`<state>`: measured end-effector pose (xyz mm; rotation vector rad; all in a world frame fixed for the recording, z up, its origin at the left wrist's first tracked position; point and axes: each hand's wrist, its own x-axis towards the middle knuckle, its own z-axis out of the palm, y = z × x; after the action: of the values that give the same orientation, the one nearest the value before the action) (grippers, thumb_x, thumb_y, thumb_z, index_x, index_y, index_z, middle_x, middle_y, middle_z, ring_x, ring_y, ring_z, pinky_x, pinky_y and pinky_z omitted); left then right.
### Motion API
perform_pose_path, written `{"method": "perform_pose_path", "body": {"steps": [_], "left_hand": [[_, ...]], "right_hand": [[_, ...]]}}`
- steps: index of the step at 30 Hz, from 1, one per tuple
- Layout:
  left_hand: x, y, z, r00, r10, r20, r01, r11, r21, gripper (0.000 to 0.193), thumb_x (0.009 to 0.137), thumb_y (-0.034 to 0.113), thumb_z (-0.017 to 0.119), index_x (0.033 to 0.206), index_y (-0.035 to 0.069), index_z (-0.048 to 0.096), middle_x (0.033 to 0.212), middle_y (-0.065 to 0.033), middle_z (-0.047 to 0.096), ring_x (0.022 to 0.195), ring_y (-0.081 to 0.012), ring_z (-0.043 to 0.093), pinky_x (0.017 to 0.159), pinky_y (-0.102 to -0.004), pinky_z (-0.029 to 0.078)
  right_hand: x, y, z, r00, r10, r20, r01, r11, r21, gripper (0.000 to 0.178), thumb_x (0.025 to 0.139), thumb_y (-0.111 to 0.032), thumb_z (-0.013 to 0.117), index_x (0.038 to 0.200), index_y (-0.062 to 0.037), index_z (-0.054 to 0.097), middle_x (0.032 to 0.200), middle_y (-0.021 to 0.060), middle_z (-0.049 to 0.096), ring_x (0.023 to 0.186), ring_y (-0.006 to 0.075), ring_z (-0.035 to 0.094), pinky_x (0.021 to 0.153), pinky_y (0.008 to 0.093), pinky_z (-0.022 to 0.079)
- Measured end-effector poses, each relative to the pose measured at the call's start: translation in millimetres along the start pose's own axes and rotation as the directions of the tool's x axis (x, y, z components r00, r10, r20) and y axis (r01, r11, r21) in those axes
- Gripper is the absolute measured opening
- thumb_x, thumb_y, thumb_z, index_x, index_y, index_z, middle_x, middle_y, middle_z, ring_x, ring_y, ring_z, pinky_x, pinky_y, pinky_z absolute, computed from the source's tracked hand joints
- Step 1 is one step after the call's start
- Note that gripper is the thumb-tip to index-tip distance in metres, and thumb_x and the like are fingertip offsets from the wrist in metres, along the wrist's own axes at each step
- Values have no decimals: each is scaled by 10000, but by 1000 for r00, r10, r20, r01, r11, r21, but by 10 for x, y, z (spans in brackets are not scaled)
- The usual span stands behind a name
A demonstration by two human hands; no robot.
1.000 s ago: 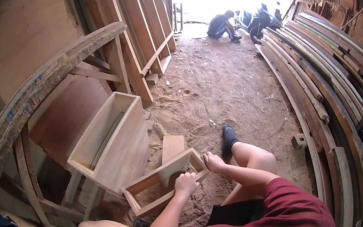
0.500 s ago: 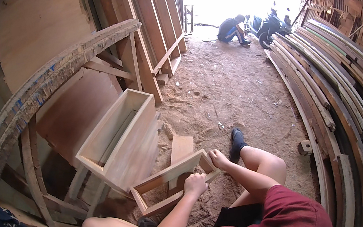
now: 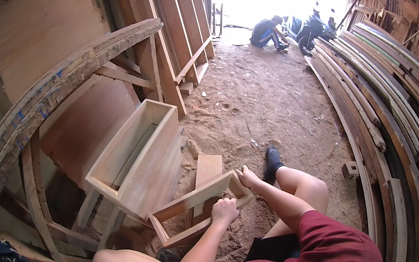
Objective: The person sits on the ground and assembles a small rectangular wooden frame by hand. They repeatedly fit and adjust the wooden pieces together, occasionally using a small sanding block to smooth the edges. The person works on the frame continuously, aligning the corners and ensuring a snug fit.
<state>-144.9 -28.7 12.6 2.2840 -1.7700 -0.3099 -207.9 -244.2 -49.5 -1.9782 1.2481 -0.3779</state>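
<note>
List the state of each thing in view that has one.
Frame, open through the middle, held
Left hand, closed on the frame's near side
Right hand, closed at its far right corner
Box, open on top
Board, partly hidden by the frame
Planks, stacked
Motorbike, upright
Co-worker, crouched

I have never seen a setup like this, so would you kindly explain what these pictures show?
Certainly. There is no machine: these are a seated person's own bare hands, seen from above by a wide camera worn on the head, which bends straight edges. The left hand grips the near side of a rectangular wooden frame, and the right hand holds its right end. A flat board lies on the sandy-looking ground, partly visible through the frame. To the left stands an open wooden box; to the right lie long stacked timbers. Farther off, another person crouches beside a motorcycle.
</note>
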Motion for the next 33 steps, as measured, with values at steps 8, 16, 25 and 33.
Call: {"method": "perform_pose_path", "body": {"steps": [8,16,25,33], "left_hand": [[-69,-110,-14,999,-22,46,21,999,26,317,876,401,661,1014,121,721,977,-133,722,920,-308,712,779,-433,593],[-45,-83,-17,996,-35,86,31,998,53,420,903,504,631,1019,113,732,991,-145,725,951,-309,709,801,-435,590],[-6,-21,-1,994,-53,95,50,998,37,388,904,470,629,1003,109,734,994,-140,725,955,-311,706,796,-436,588],[-36,-53,34,999,-23,23,21,997,69,290,895,373,633,949,113,748,936,-133,732,896,-296,718,750,-418,596]], "right_hand": [[-144,-358,-64,996,-79,-47,81,995,51,443,983,-414,571,1004,27,613,981,282,679,938,416,662,821,493,488],[-272,-628,-183,983,-147,108,169,957,-236,468,973,-480,506,1184,-68,570,1167,258,660,1118,437,616,945,520,484],[-128,-480,-24,991,-72,114,81,993,-82,527,1013,-489,400,1287,-40,426,1188,375,602,1146,525,562,975,551,437],[-62,-581,28,990,-37,138,46,997,-60,491,1020,-458,378,1264,-45,483,1254,331,602,1209,487,558,1017,536,421]]}}
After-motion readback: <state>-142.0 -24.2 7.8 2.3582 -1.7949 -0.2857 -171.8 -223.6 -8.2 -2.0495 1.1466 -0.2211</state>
